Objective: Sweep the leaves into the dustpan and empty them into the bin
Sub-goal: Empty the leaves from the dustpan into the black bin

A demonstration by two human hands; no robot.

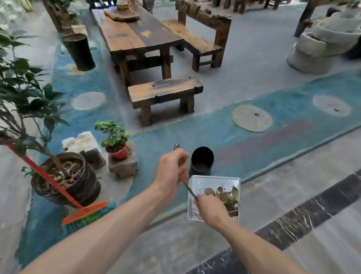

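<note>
A shiny metal dustpan (206,182) hangs just above the floor, with dry brown and green leaves (224,195) piled in its right half. My left hand (171,170) grips the top of its thin metal handle (188,189). My right hand (210,208) holds the lower end of the handle at the pan's near edge. A small black cylindrical bin (201,160) stands open on the blue floor, directly beyond the dustpan. An orange-red broom (49,179) leans against a potted tree at the left, its head (85,212) on the floor.
A large dark plant pot (86,186) sits left of me, with a small red-potted plant (118,152) on a stone block. A wooden bench (165,93) and a long table (136,34) stand ahead. Someone's arm shows at the table's far end.
</note>
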